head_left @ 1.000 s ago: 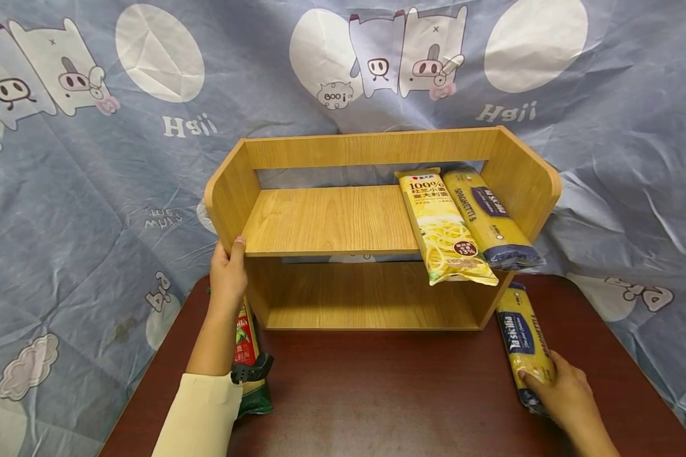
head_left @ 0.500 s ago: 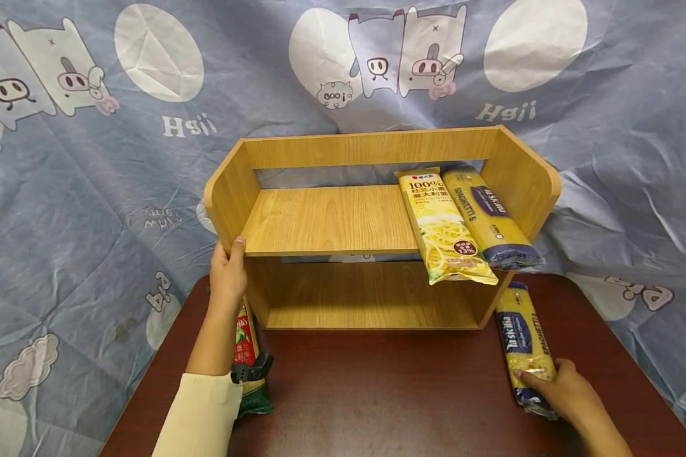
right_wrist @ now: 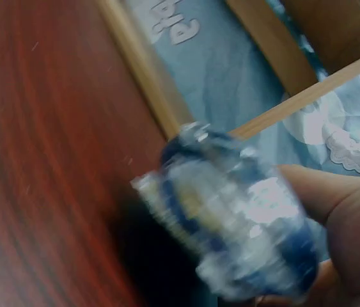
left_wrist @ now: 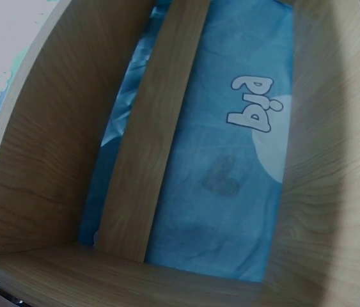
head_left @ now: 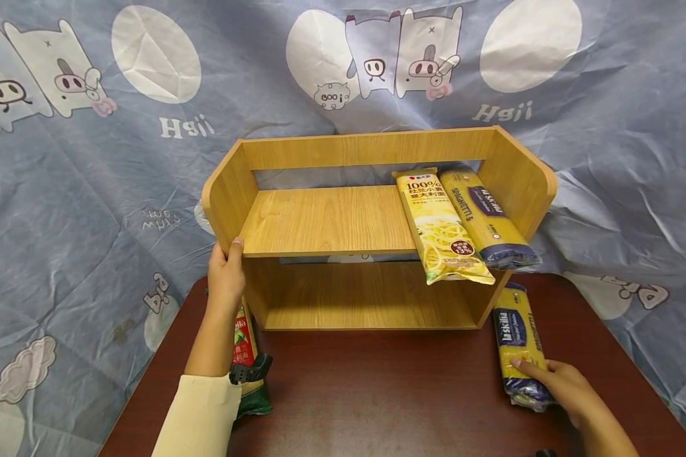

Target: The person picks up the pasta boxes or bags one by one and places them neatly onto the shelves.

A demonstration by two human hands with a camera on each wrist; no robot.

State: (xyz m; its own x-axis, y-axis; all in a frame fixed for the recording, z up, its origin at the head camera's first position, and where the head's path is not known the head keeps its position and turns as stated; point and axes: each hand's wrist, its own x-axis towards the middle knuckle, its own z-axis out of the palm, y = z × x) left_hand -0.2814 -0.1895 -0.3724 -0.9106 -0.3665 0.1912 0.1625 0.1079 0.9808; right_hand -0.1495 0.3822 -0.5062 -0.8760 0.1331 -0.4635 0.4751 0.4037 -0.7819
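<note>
My left hand grips the front edge of the left side panel of a two-tier wooden shelf, its thumb on the inner side. At the lower right, my right hand holds a yellow and blue spaghetti pack around its near end, beside the shelf's right side. The crinkled clear end of that pack fills the middle of the right wrist view, blurred, with the thumb along it. On the upper tier lie a light yellow pasta pack and another spaghetti pack, side by side at the right, their near ends jutting past the edge.
A red and green pasta pack lies on the table left of the shelf, partly hidden by the left forearm. The dark red table extends in front. A patterned blue cloth hangs behind and at the sides.
The right hand and the spaghetti pack in it have shifted slightly, the pack's near end moving a little up and left. My left hand stays on the shelf panel. The view tilts slightly.
</note>
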